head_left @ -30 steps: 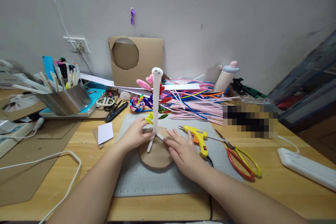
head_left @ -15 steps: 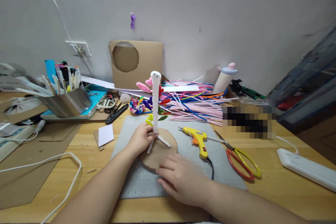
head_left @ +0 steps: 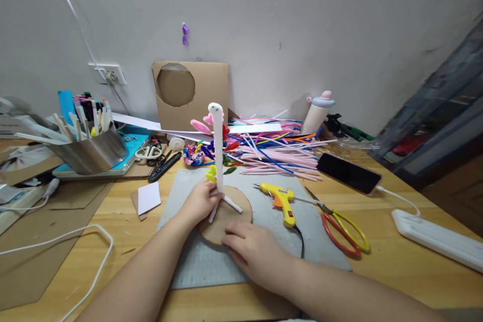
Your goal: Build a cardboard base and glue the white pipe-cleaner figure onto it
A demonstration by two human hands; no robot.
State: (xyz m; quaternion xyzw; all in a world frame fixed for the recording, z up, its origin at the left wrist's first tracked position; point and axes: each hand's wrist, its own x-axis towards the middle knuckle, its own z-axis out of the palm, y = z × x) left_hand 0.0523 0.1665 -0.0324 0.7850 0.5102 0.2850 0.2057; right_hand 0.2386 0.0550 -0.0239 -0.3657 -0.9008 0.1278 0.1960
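A white upright stem (head_left: 219, 156) with splayed white legs stands on a round cardboard disc (head_left: 234, 200). Pink, red, purple, yellow and green fuzzy leaf shapes (head_left: 201, 126) stick out around the stem. My left hand (head_left: 202, 200) is closed around the foot of the stem, its fingertips partly hidden behind it. My right hand (head_left: 254, 251) rests at the disc's near right edge, fingers curled over the rim. Beneath the disc lies a grey cutting mat (head_left: 196, 271). To the right is a yellow glue gun (head_left: 283, 201), its nozzle pointing left.
Red-and-yellow-handled scissors (head_left: 341, 229) and a phone (head_left: 349, 173) lie to the right, near a white power strip (head_left: 437, 239). Behind are many pipe cleaners (head_left: 275, 156), a bottle (head_left: 317, 113) and a cardboard sheet with a round hole (head_left: 211, 90). A metal pot of sticks (head_left: 90, 153) stands left.
The whole view has shifted slightly, with things sitting a little further left. My right hand's fingers have drawn together a bit at the disc's edge; my left hand keeps its place at the stem.
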